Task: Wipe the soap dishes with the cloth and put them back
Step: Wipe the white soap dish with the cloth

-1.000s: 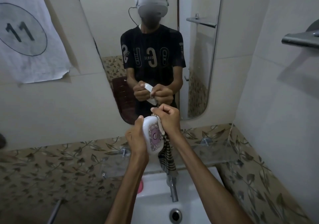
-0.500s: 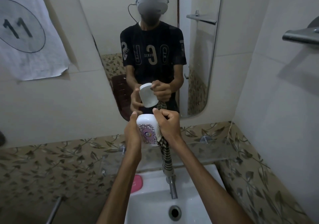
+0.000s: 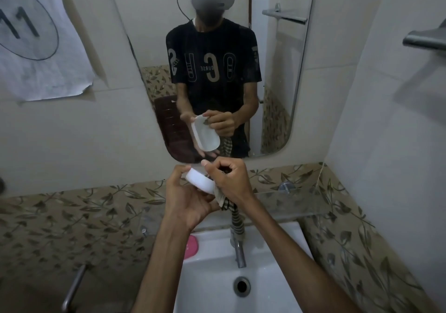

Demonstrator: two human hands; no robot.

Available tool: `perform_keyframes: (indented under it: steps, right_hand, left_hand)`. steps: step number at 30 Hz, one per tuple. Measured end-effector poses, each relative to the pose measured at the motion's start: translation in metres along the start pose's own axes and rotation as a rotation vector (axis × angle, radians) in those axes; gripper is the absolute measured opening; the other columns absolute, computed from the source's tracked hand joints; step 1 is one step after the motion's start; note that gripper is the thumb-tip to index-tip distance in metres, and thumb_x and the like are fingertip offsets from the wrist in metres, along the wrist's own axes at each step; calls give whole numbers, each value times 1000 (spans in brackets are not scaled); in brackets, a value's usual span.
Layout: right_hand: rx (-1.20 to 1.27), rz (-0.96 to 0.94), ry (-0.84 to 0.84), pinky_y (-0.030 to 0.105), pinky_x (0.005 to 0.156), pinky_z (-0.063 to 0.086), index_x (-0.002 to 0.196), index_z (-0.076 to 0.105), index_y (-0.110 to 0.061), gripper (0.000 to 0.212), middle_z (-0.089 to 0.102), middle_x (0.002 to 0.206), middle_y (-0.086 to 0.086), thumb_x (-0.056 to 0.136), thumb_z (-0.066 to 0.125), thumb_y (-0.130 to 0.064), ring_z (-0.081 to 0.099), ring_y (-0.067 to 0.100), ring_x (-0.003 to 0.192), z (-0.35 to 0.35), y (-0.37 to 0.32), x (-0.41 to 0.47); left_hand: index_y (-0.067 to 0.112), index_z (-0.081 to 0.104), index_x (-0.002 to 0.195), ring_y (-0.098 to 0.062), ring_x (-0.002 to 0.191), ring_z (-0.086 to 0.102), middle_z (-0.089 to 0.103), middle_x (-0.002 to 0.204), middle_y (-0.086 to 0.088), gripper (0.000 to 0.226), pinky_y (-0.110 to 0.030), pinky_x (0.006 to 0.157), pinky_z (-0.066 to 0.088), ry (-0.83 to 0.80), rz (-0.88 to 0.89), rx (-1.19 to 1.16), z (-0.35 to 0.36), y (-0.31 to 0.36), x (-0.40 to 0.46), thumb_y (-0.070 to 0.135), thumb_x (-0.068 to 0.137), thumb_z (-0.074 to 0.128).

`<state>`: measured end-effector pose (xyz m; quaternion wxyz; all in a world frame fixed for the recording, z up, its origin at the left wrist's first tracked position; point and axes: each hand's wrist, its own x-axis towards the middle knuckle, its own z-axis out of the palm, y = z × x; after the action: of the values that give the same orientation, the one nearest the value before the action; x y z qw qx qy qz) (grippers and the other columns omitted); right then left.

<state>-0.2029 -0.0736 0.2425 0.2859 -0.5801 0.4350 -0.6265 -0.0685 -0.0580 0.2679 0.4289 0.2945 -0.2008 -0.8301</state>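
At frame centre the left hand [image 3: 190,199] cupped the white soap dish [image 3: 199,180]; the right hand's [image 3: 229,180] closed grip held the striped cloth [image 3: 225,203], best pressed inside the dish's hollow.

Soap dish [image 3: 199,179] above sink [image 3: 212,276], mirror [image 3: 217,71] behind

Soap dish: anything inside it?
Directly, only the soap dish's white outside shows. In the mirror, its hollow looks empty, apart from the cloth pressed at the rim by the right hand.
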Motion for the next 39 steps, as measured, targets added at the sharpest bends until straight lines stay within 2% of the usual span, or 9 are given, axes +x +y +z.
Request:
perform_keyframes:
  steps: [4,7,12,15,20,24,31,35,39]
  right_hand:
    - [-131,35,-113,31,59,53,60,69,-17,31,68,60,-5,88,73,-31,61,3,57,12,3,-13]
    - [-175,57,43,38,59,56,69,71,-14,35,70,65,-4,85,75,-45,65,14,60,17,4,-19]
    - [-257,61,277,14,54,42,76,57,-22,48,57,67,-13,70,92,-55,51,5,58,19,4,-19]
    - [-219,132,317,26,56,50,69,60,-15,52,62,64,-6,71,93,-55,57,11,59,25,8,-20]
    - [-172,365,-6,32,74,62,87,80,-23,34,77,85,-9,75,77,-55,72,7,81,16,13,-28]
    - [-228,298,-235,24,89,57,111,81,-21,37,72,109,-5,76,86,-33,70,9,99,-2,15,-25]
    - [-94,226,95,26,84,64,105,81,-16,30,81,103,-2,77,92,-14,78,12,92,-8,5,-4]
    - [24,226,195,31,81,65,105,80,-17,27,82,100,1,80,90,-14,80,17,91,-3,-5,6]
    - [-100,122,245,29,82,65,105,77,-16,28,77,108,1,80,91,-22,77,16,94,0,-11,6]
  left_hand:
    - [5,66,102,-27,91,68,65,94,-14,38,-41,89,53,4,11,-21,8,-3,-1,41,90,62]
    - [8,69,90,-24,85,70,67,89,-12,26,-38,78,58,19,131,6,3,-10,0,33,93,61]
    - [10,72,91,-22,84,71,70,89,-11,24,-36,76,58,88,287,-68,-4,-20,-1,32,92,64]
    - [12,76,82,-22,80,71,71,85,-10,25,-35,78,58,151,310,-179,0,-24,2,34,89,66]
    - [7,61,100,-26,78,69,66,85,-11,30,-38,77,59,252,363,-317,-8,-26,9,35,90,63]
    - [9,59,107,-27,88,62,60,92,-11,32,-39,83,52,223,408,-299,-23,-20,14,35,88,62]
    - [11,60,128,-40,119,56,60,126,-22,52,-58,111,40,102,350,-273,-35,-31,21,46,90,57]
    - [11,65,117,-40,113,59,62,120,-19,48,-52,93,50,149,337,-273,-40,-38,24,46,86,62]
    - [16,78,90,-40,106,64,70,104,-16,31,-54,92,51,206,329,-290,-40,-46,23,43,85,65]
